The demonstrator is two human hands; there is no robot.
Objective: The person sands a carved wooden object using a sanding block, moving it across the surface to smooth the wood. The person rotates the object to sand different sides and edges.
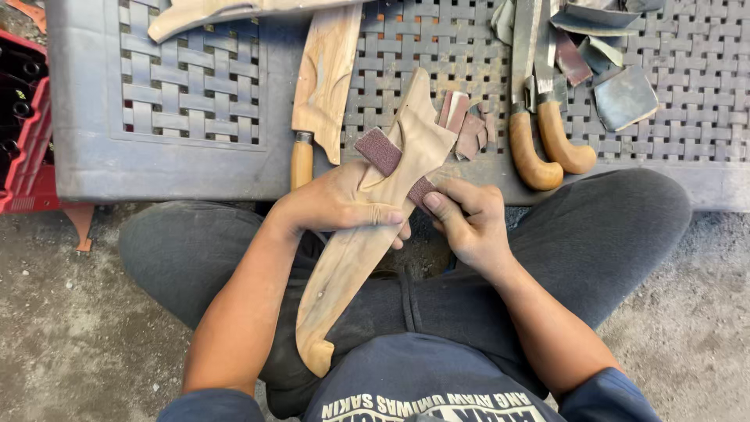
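Over the person's lap, in the head view, the left hand (336,205) is wrapped around the middle of a long carved wooden piece (367,234), its fingers (388,217) closed across the front face. The wooden piece slants from near the waist up to the edge of the grey plastic worktop (180,168), where its forked upper end lies over the woven surface. A strip of reddish sandpaper (380,151) crosses the wooden piece just above the left hand. The right hand (469,223) sits just beside it, its fingers (443,205) pinched shut on the lower end of the sandpaper at the piece's right edge. On the worktop, a second carved wooden blank (328,74) lies to the left of the piece, with a small wooden handle (301,160) below it. Loose sandpaper scraps (466,129) lie just to the right of the forked end. Farther right, two tools with curved wooden handles (547,144) lie side by side, near some grey scraps (623,98). A red crate (27,148) stands at the left, on the concrete floor (78,328).
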